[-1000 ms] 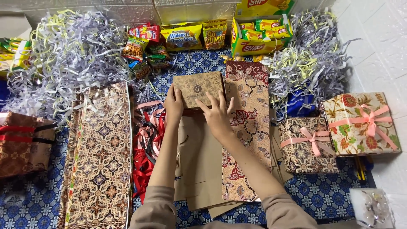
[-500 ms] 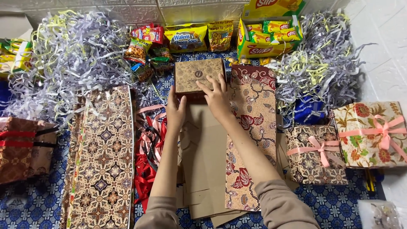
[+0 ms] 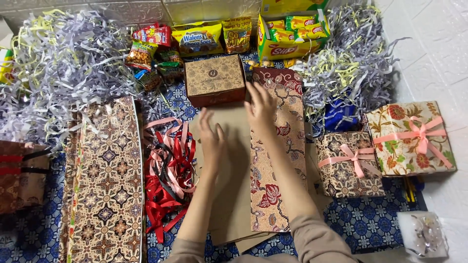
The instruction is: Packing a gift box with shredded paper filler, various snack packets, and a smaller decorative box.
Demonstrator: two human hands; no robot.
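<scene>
1. The brown box sits at the far end of the brown paper, lid shut, its near edge on or at the paper's far edge.
2. Behind the box lie snack packs and a yellow carton of more packs; small snacks crowd its left corner.
3. A red-flowered batik sheet runs down the right of the paper, its far end just beside the box's right side.
4. Left of the paper is a heap of red and pink ribbon, then a long brown batik sheet.
5. Shredded paper piles up at far left and far right.
6. To the right stand two wrapped gifts with pink bows, touching one another.
7. Open room is the bare paper between box and me; everything rests on a blue patterned cloth, with white floor at right.
8. My left hand lies flat on the paper, fingers spread, near the box but apart from it.
9. My right hand is open, fingers spread, fingertips at the box's near right corner; whether they touch it I cannot tell.
</scene>
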